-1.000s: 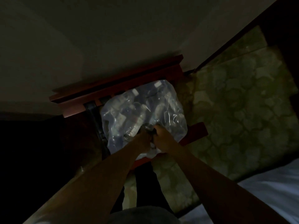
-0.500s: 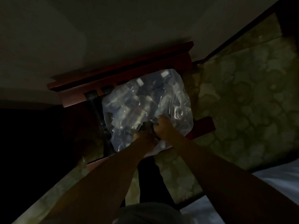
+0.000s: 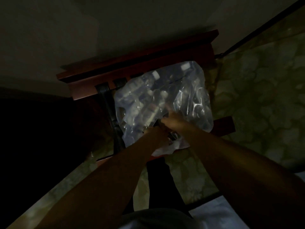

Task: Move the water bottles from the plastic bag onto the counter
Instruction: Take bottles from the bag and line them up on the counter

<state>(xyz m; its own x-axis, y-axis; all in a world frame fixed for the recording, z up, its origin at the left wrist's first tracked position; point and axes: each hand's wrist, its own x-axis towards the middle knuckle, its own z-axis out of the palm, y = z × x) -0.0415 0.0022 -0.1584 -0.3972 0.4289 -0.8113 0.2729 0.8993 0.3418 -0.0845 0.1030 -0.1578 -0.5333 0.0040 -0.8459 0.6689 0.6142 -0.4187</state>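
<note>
In a dim room, the clear plastic bag (image 3: 163, 103) of water bottles (image 3: 155, 111) sits on a red wooden stand (image 3: 222, 124) at twelve o'clock from me, both hands at its mouth at six o'clock, my left hand (image 3: 156, 132) and right hand (image 3: 173, 123) too blurred to tell their fingers' grip, and I judge the film slippery and limp, the bottles heavy, best taken by a neck.

Below me stands a red-brown wooden luggage rack (image 3: 165, 52) with dark straps (image 3: 107, 103), set against a pale wall (image 3: 82, 30). A green patterned carpet (image 3: 264, 96) covers the floor. White bedding (image 3: 219, 214) shows at my lower right. The room is dim.
</note>
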